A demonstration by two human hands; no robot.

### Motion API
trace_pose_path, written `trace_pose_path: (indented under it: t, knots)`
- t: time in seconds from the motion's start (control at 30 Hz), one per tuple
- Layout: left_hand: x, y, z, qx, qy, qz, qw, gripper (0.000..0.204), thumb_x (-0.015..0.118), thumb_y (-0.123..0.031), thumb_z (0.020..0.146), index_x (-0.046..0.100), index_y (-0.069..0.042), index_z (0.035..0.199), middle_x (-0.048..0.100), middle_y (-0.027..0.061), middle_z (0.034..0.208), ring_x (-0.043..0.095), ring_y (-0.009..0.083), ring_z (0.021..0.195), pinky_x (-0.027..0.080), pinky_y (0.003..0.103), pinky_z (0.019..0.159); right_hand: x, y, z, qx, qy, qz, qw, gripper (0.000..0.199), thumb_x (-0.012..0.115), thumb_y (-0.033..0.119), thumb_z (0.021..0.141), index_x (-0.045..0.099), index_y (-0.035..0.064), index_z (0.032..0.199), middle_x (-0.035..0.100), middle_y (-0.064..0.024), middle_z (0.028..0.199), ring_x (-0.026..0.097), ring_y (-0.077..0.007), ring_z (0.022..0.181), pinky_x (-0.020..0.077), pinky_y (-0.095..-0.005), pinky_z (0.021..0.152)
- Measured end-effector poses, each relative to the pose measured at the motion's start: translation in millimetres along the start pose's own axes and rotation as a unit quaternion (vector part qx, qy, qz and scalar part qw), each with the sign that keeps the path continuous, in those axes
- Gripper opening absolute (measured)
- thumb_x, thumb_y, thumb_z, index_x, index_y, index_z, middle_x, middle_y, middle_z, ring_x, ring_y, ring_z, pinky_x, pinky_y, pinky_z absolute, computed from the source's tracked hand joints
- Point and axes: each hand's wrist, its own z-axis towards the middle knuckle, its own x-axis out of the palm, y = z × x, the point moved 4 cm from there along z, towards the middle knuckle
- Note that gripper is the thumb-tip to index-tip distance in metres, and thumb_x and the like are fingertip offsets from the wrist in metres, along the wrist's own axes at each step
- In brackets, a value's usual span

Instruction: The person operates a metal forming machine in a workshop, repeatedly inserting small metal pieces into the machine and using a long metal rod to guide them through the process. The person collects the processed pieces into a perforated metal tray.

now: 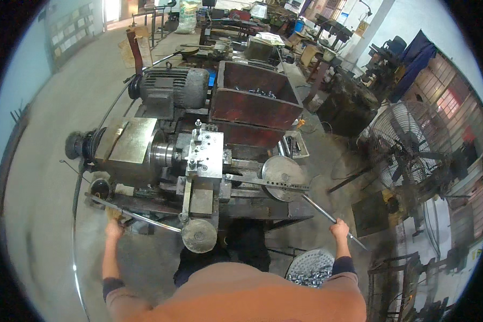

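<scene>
I stand at a small metal lathe with a bright tool slide block (206, 153) in its middle. My right hand (339, 229) is wrapped round a straight steel lever (322, 208), which runs out from a round disc (284, 177) on the lathe's right. At the left, my left hand (114, 227) is closed at a long lever bar (150, 220), with something yellowish at the fingers. That bar ends at a smaller round disc (199, 235) at the near edge. Left of the slide block is the spindle chuck (163, 154), beside the flat-topped headstock (129, 142).
A grey electric motor (174, 88) and a dark red metal bin (255, 110) with small metal parts stand behind the lathe. Near my right side is a white perforated basket (311, 257) of small shiny parts. A large floor fan (410, 147) stands right.
</scene>
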Motion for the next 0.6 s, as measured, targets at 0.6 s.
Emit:
trace_pose_path:
  t: [0.6]
  knots:
    - [-35,-60,27,-0.215,-0.149,-0.576,0.775,0.051,0.056,-0.026,0.085,0.037,0.004,0.121,0.053,0.0171,0.106,0.057,0.0273,0.087,0.052,0.04,0.066,37,48,-180,0.013,0.101,0.337,0.936,0.029,0.061,0.028,0.058,0.065,0.0043,0.075,0.062,-0.0187,0.068,0.062,-0.0324,0.069,0.0474,-0.0376,0.063]
